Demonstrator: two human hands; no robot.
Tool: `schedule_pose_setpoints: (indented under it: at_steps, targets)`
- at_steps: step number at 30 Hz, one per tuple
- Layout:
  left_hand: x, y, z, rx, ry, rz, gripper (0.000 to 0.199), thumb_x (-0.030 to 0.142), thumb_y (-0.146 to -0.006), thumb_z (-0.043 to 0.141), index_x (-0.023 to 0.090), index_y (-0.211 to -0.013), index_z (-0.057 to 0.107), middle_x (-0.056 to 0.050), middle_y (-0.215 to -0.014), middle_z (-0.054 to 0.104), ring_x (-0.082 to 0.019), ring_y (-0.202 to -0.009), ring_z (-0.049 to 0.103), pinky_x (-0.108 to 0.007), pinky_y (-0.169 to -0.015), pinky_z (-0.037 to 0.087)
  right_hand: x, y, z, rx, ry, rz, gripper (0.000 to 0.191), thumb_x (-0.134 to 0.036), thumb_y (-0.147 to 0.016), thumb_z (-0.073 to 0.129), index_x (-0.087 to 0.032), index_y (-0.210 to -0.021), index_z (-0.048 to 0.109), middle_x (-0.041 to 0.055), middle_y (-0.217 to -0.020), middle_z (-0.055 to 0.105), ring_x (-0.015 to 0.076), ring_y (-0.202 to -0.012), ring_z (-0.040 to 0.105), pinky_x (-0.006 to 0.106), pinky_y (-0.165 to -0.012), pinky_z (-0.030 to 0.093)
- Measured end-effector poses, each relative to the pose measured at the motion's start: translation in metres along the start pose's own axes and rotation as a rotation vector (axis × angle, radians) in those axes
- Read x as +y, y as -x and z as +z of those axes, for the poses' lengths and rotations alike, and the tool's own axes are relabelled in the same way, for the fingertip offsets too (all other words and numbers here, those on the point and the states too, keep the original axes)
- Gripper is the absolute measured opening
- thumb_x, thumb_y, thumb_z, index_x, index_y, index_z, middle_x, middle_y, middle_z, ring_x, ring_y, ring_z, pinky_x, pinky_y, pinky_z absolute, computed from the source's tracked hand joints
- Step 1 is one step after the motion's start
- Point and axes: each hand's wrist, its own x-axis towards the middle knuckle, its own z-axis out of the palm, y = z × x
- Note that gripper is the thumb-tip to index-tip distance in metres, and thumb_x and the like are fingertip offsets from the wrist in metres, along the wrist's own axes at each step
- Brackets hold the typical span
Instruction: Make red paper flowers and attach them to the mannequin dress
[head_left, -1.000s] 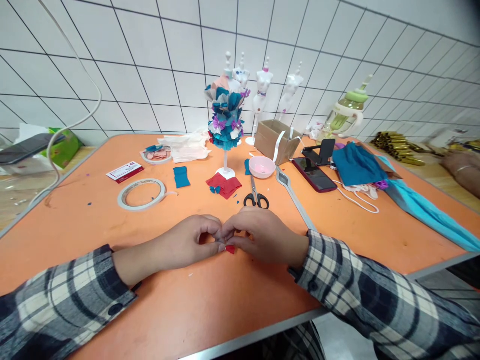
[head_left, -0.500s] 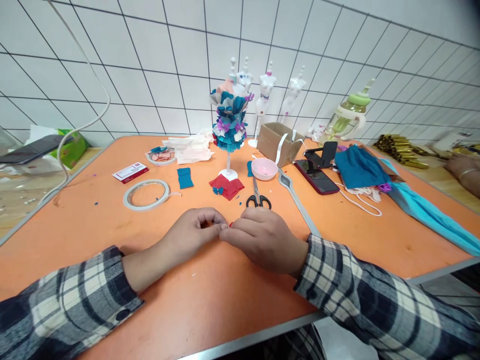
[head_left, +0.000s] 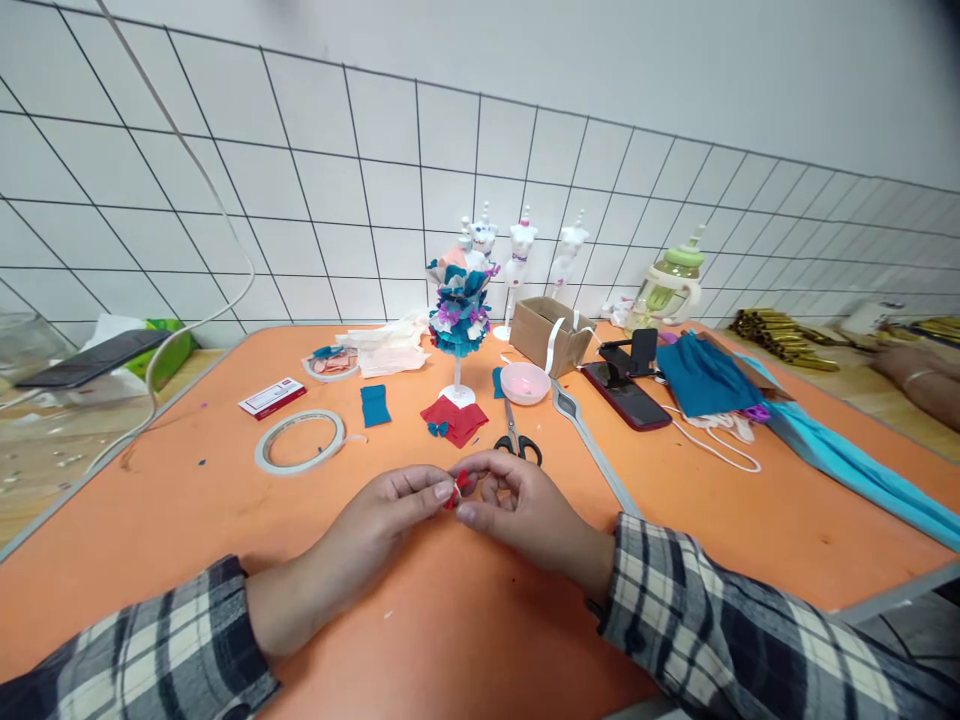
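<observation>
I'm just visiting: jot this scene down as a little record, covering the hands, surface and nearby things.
Left hand: pinching a small red cloth-like bundle with a pale tie
Right hand: thumb and forefinger at the bundle, contact unclear
Surface: flat orange tabletop
Just beyond the hands: black-handled metal scissors; small blue bow on flat red cloth-like pieces
Farther back: round pink bowl; white mannequin in ruffled blue dress
To the left: round white tape roll

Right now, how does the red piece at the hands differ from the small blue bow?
Pose: the red piece is pinched in the left hand, near the right hand; the blue bow lies untouched on red cloth.
View: fingers partly cover the red piece; the blue bow is uncovered. Both are small.
</observation>
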Motion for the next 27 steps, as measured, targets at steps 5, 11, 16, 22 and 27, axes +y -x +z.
schedule_pose_setpoints:
  at_steps: [5, 11, 16, 22, 27]
  targets:
    - [-0.002, -0.001, -0.002, -0.012, -0.038, -0.043, 0.031, 0.047, -0.074, 0.078, 0.017, -0.082, 0.073, -0.003, -0.085, 0.07, -0.021, -0.089, 0.058, -0.032, -0.084, 0.042, 0.002, -0.002, -0.001, 0.028, -0.034, -0.024, 0.02, -0.03, -0.076, 0.075, -0.018, -0.091, 0.07, -0.0022, -0.073, 0.058, 0.0095, -0.062, 0.046, 0.023, -0.058, 0.038]
    - [-0.003, -0.002, -0.006, -0.066, -0.109, -0.064, 0.029, 0.046, -0.078, 0.074, 0.017, -0.082, 0.07, -0.003, -0.083, 0.067, -0.02, -0.086, 0.057, -0.032, -0.083, 0.042, -0.001, -0.003, -0.005, -0.018, -0.099, 0.026, 0.025, -0.034, -0.069, 0.082, -0.017, -0.082, 0.067, -0.0018, -0.072, 0.062, 0.0107, -0.065, 0.05, 0.024, -0.062, 0.041]
    - [0.002, -0.003, -0.006, -0.142, -0.464, 0.045, 0.038, 0.05, -0.09, 0.055, 0.018, -0.072, 0.065, -0.001, -0.075, 0.062, -0.018, -0.077, 0.055, -0.03, -0.075, 0.043, -0.004, -0.004, -0.011, -0.158, -0.103, 0.084, 0.028, -0.041, -0.072, 0.08, -0.017, -0.079, 0.067, -0.0018, -0.071, 0.063, 0.0108, -0.064, 0.053, 0.024, -0.062, 0.043]
    - [0.016, -0.02, -0.038, 0.195, -1.117, 0.418, 0.03, 0.041, -0.092, 0.049, 0.021, -0.093, 0.072, -0.005, -0.095, 0.071, -0.024, -0.093, 0.061, -0.037, -0.086, 0.044, 0.002, -0.005, -0.018, -0.157, 0.264, -0.078, 0.013, -0.026, -0.087, 0.064, -0.019, -0.086, 0.075, 0.0023, -0.083, 0.073, 0.0145, -0.076, 0.063, 0.027, -0.072, 0.047]
    - [0.019, -0.045, -0.071, 0.343, -1.442, 0.478, 0.035, 0.04, -0.095, 0.044, 0.021, -0.105, 0.072, -0.008, -0.101, 0.071, -0.026, -0.096, 0.06, -0.041, -0.086, 0.044, 0.011, -0.006, -0.013, -0.138, 0.581, -0.228, 0.004, -0.023, -0.082, 0.074, -0.022, -0.08, 0.077, -0.0001, -0.078, 0.072, 0.0131, -0.076, 0.062, 0.024, -0.069, 0.042]
